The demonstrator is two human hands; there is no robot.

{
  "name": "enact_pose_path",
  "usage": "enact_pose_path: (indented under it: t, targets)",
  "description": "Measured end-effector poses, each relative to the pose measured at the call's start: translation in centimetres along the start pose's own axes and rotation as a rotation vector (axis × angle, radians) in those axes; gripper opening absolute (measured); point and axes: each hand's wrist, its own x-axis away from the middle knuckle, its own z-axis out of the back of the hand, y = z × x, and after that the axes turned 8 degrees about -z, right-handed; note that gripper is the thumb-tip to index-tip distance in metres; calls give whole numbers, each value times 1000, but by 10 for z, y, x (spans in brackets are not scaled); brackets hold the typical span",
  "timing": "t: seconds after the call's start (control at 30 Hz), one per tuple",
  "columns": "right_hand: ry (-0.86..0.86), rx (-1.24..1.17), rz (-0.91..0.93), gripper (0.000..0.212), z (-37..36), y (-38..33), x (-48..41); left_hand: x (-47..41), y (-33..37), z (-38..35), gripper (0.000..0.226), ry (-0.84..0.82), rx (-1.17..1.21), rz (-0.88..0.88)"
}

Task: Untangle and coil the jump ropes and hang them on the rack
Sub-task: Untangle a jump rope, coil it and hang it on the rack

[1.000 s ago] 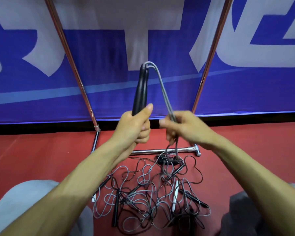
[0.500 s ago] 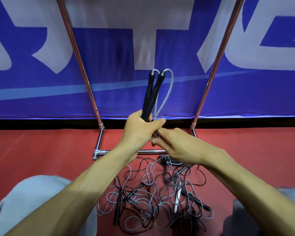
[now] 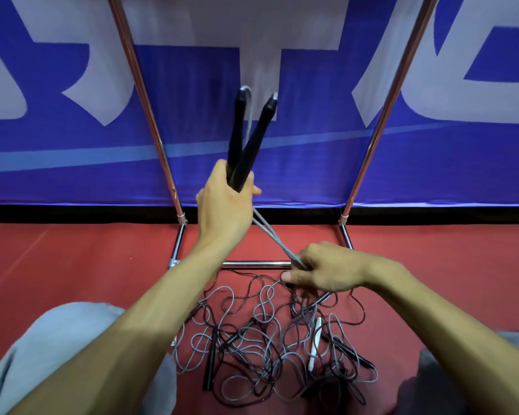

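Red floor (image 3: 72,265), rope pile (image 3: 267,348) bottom center.
Left hand (image 3: 222,205) grips both handles (image 3: 246,139), right hand (image 3: 327,271) pinches the grey cord (image 3: 276,238); slow, taut pulls should keep loops from snagging.

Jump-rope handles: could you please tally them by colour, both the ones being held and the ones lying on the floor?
Held black handles, in the left hand grip: 2
Loose black handles in the floor tangle: at least 3; cords may hide more
White handle in the tangle: 1
Total: at least 6
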Motion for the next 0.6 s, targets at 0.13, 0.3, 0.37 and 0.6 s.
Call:
enact_pose_path:
  t: [0.13,0.3,0.37,0.6]
  targets:
    - [92,-24,29,46,1,2,1,-9,-5,9,12,8,222,130]
    - [204,-232,130,33,20,3,17,-14,-13,16,36,-62,21,130]
    - [233,-391,142,24,29,7,26,-11,-14,18,41,-127,-115,102]
    - [335,-438,190,17,46,28,41,6,-15,3,54,-617,-534,-77]
